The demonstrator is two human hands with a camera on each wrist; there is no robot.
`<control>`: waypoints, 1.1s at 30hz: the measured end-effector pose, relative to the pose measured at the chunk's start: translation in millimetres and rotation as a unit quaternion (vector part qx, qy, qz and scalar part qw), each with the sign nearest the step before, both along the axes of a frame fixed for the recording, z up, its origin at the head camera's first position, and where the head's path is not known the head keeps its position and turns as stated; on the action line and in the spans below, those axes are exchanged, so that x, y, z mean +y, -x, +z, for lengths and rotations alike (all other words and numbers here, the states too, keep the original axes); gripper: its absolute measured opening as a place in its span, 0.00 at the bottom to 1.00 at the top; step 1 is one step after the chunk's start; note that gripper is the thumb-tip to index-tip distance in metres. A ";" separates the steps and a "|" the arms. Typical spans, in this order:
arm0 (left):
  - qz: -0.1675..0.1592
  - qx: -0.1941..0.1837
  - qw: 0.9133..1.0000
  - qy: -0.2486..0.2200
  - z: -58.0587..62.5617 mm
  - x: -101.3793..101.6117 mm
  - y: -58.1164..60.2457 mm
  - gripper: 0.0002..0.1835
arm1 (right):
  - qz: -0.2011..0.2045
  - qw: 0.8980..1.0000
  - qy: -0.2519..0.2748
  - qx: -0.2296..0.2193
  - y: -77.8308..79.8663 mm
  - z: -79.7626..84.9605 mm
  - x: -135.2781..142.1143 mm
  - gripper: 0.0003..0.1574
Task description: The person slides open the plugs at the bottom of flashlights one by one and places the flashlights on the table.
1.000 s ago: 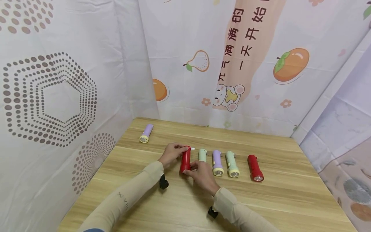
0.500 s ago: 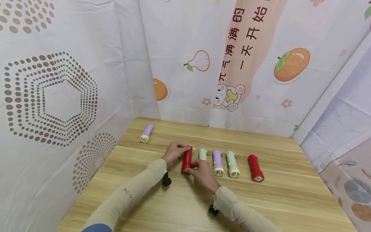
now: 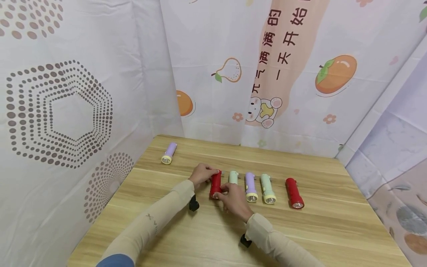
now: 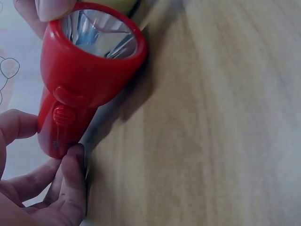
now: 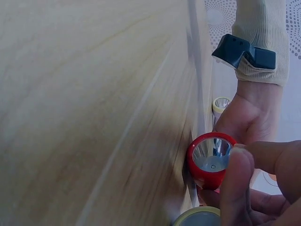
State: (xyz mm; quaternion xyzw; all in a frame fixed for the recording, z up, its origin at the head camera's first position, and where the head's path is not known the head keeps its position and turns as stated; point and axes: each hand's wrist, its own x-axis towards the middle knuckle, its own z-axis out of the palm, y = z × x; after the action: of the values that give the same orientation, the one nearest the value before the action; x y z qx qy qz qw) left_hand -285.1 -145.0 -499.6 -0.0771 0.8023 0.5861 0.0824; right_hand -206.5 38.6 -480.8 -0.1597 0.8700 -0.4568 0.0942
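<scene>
Both hands are on a red flashlight (image 3: 216, 184) near the middle of the table, its lens end toward the person. My left hand (image 3: 201, 174) pinches the tail end between thumb and fingers. At the lens end, my right hand (image 3: 234, 198) holds the rim between thumb and fingers. The left wrist view shows the flashlight's sliding switch (image 4: 64, 115) facing up the body and the clear lens (image 4: 101, 35). Just right of it lies a pale green flashlight (image 3: 233, 177), its front hidden behind the right hand.
Farther right lie a purple flashlight (image 3: 251, 187), another green flashlight (image 3: 268, 189) and a second red flashlight (image 3: 294, 193). One more purple flashlight (image 3: 169, 152) lies at the back left. Patterned curtains (image 3: 213, 122) border the wooden table (image 3: 186, 237) behind and at the sides.
The held red flashlight has shifted slightly right, and the left hand has moved with its tail end. The pale strip at the tail shows less now. The other flashlights stay put.
</scene>
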 end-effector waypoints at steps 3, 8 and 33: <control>-0.005 -0.001 1.000 0.006 0.9 0.2 0.5 0.14 | -0.001 1.000 -0.003 -0.001 0.3 -0.5 0.6 0.14; -0.014 0.004 1.000 0.014 0.1 2.3 1.1 0.13 | 0.000 1.000 -0.004 -0.011 -1.0 1.0 1.7 0.15; -0.030 0.072 0.994 0.072 1.6 -11.8 -39.5 0.19 | -0.035 0.997 0.012 0.069 -8.2 3.9 10.8 0.13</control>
State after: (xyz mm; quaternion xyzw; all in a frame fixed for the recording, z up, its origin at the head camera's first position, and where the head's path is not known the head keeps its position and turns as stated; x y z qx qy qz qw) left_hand -245.6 -156.8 -498.0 -0.0165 0.8484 0.5279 0.0361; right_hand -198.3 49.3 -476.9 -0.1613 0.8741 -0.4580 0.0158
